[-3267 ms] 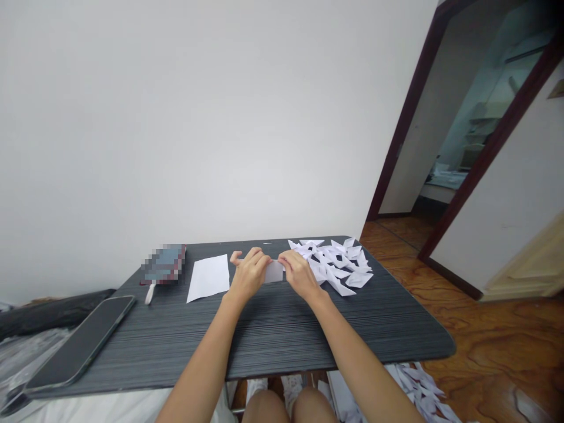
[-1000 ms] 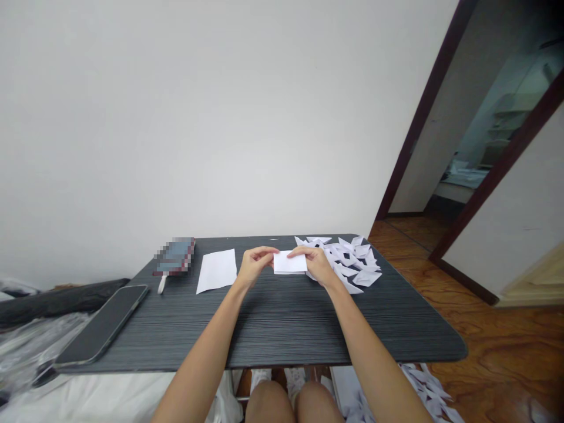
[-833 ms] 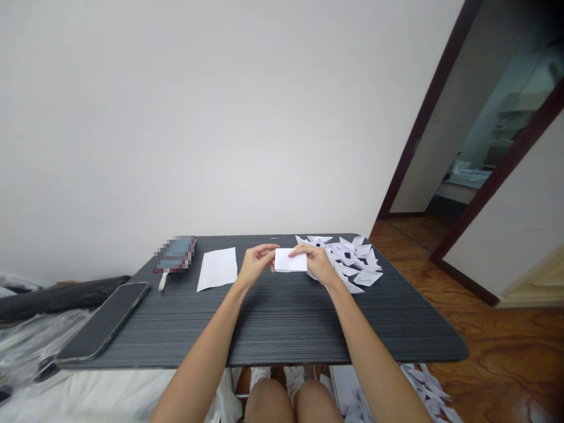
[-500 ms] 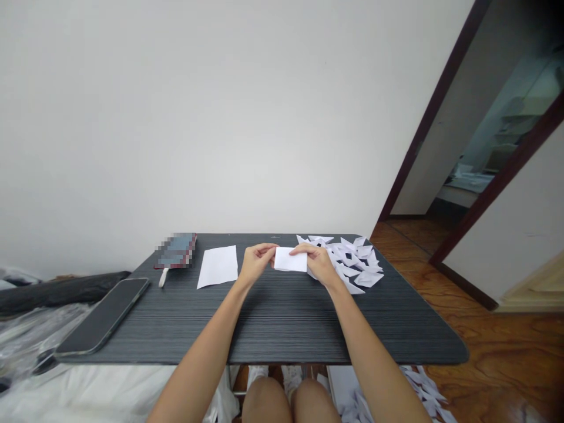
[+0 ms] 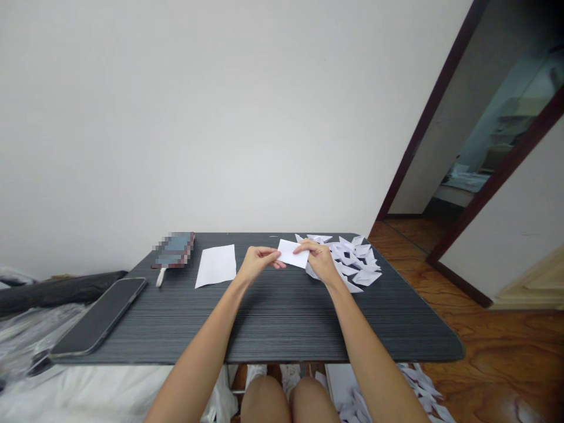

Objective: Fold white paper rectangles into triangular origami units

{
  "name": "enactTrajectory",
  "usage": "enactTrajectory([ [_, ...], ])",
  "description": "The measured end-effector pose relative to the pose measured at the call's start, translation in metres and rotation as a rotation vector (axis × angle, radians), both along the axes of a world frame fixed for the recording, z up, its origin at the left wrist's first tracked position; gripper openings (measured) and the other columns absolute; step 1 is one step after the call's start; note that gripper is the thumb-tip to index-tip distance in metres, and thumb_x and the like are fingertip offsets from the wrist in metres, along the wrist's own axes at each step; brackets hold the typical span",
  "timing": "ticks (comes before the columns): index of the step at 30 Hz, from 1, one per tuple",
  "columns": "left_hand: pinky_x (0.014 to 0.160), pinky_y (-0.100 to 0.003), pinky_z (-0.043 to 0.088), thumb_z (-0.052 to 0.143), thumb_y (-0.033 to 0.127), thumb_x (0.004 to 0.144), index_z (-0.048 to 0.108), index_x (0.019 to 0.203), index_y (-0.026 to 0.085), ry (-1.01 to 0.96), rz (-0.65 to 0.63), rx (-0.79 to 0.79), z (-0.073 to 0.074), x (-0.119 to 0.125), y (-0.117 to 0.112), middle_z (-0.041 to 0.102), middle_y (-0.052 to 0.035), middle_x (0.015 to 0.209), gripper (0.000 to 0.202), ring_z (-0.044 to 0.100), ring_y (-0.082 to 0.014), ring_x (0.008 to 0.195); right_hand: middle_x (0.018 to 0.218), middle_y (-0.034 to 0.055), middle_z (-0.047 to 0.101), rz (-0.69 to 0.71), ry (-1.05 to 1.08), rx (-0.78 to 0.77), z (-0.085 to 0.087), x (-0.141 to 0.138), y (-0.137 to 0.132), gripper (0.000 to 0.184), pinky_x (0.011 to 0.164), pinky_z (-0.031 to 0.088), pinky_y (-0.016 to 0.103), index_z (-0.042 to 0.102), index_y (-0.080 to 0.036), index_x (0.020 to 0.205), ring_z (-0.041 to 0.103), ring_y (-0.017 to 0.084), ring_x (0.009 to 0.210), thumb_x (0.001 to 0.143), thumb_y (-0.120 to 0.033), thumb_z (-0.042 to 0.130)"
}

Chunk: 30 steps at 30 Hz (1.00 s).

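Observation:
A small folded piece of white paper is held above the table between both hands, tilted with its right end lower. My left hand pinches its left end between thumb and fingers. On the right end, my right hand grips it, with fingers lying over the front face. Behind and beside my right hand lies a pile of folded white paper pieces. A flat white sheet of paper rests on the table to the left of my left hand.
The dark table stands against a white wall. A phone lies at its left front edge, and a blurred-out object with a white strap sits at the back left. More folded papers are on the floor at right, near a doorway.
The folded paper has turned from level to tilted, its right end lower. My left hand has shifted its grip, its fingers now showing below the paper's left end.

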<state>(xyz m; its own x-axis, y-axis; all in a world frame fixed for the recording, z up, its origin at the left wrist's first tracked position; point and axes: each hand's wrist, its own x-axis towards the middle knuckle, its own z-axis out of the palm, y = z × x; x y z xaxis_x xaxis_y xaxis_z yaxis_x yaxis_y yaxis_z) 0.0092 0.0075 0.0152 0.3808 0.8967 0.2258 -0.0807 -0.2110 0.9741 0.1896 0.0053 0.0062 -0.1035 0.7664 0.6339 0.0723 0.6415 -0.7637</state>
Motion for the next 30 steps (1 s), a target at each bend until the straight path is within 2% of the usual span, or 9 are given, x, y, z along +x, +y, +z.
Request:
enactTrajectory([
  [3, 0.054, -0.023, 0.044, 0.057, 0.032, 0.070, 0.064, 0.079, 0.007, 0.061, 0.017, 0.088, 0.002, -0.002, -0.001, 0.065, -0.0067, 0.060, 0.028, 0.052, -0.0099, 0.048, 0.078, 0.0016, 0.057, 0.013, -0.010, -0.022, 0.000, 0.001, 0.000, 0.025, 0.063, 0.040, 0.024, 0.066, -0.020, 0.067, 0.053, 0.013, 0.075, 0.066, -0.006, 0.045],
  [6, 0.052, -0.022, 0.041, 0.052, 0.033, 0.073, 0.063, 0.079, 0.009, 0.157, 0.072, 0.223, 0.005, -0.006, -0.001, 0.062, -0.0033, 0.055, 0.027, 0.048, -0.0091, 0.048, 0.087, 0.0022, 0.058, 0.065, -0.060, -0.050, 0.003, 0.002, -0.002, 0.028, 0.071, 0.040, 0.027, 0.066, -0.020, 0.067, 0.053, 0.014, 0.082, 0.065, -0.006, 0.042],
  [9, 0.055, -0.021, 0.038, 0.046, 0.032, 0.077, 0.062, 0.065, 0.011, 0.298, 0.118, 0.397, 0.008, -0.009, -0.003, 0.059, -0.0018, 0.054, 0.029, 0.049, -0.0094, 0.052, 0.092, 0.0023, 0.061, 0.081, -0.036, -0.086, 0.007, 0.002, -0.006, 0.029, 0.080, 0.038, 0.030, 0.066, -0.020, 0.073, 0.053, 0.016, 0.090, 0.066, -0.007, 0.041],
  [12, 0.059, -0.020, 0.037, 0.043, 0.030, 0.079, 0.058, 0.052, 0.012, 0.440, 0.091, 0.547, 0.011, -0.008, -0.006, 0.056, -0.0013, 0.055, 0.036, 0.049, -0.0091, 0.056, 0.087, 0.0040, 0.064, 0.039, 0.004, -0.156, 0.008, -0.001, -0.007, 0.024, 0.077, 0.041, 0.031, 0.064, -0.019, 0.086, 0.056, 0.017, 0.085, 0.070, -0.015, 0.047],
  [15, 0.059, -0.020, 0.035, 0.041, 0.029, 0.080, 0.058, 0.052, 0.012, 0.528, 0.047, 0.624, 0.012, -0.005, -0.009, 0.054, -0.0006, 0.055, 0.037, 0.048, -0.0082, 0.055, 0.081, 0.0058, 0.065, -0.002, -0.082, -0.192, 0.004, -0.005, -0.006, 0.018, 0.070, 0.043, 0.030, 0.065, -0.017, 0.082, 0.057, 0.017, 0.077, 0.068, -0.025, 0.055],
  [17, 0.059, -0.020, 0.035, 0.040, 0.029, 0.081, 0.058, 0.053, 0.012, 0.557, 0.034, 0.650, 0.012, -0.004, -0.009, 0.053, -0.0004, 0.055, 0.037, 0.047, -0.0080, 0.055, 0.078, 0.0057, 0.065, -0.007, -0.124, -0.174, 0.001, -0.007, -0.005, 0.017, 0.068, 0.043, 0.029, 0.065, -0.016, 0.076, 0.057, 0.017, 0.074, 0.068, -0.028, 0.057],
  [23, 0.059, -0.019, 0.035, 0.039, 0.028, 0.081, 0.057, 0.052, 0.012, 0.591, 0.008, 0.676, 0.013, -0.003, -0.011, 0.054, -0.0006, 0.056, 0.037, 0.047, -0.0076, 0.054, 0.077, 0.0047, 0.066, 0.001, -0.148, -0.135, 0.001, -0.007, -0.004, 0.017, 0.068, 0.043, 0.028, 0.066, -0.017, 0.074, 0.058, 0.017, 0.074, 0.070, -0.030, 0.055],
  [27, 0.057, -0.019, 0.035, 0.040, 0.028, 0.080, 0.057, 0.052, 0.012, 0.565, -0.004, 0.638, 0.014, -0.001, -0.012, 0.055, -0.0013, 0.056, 0.037, 0.048, -0.0077, 0.054, 0.072, 0.0045, 0.066, -0.064, -0.116, -0.149, -0.001, -0.007, -0.003, 0.014, 0.065, 0.043, 0.027, 0.066, -0.017, 0.069, 0.058, 0.017, 0.070, 0.068, -0.028, 0.057],
  [30, 0.056, -0.018, 0.037, 0.042, 0.028, 0.079, 0.061, 0.059, 0.011, 0.508, -0.006, 0.556, 0.012, -0.002, -0.011, 0.057, -0.0016, 0.055, 0.031, 0.050, -0.0083, 0.053, 0.069, 0.0045, 0.065, -0.073, -0.067, -0.200, -0.002, -0.009, -0.002, 0.014, 0.061, 0.044, 0.026, 0.065, -0.015, 0.068, 0.058, 0.016, 0.066, 0.067, -0.028, 0.057],
])
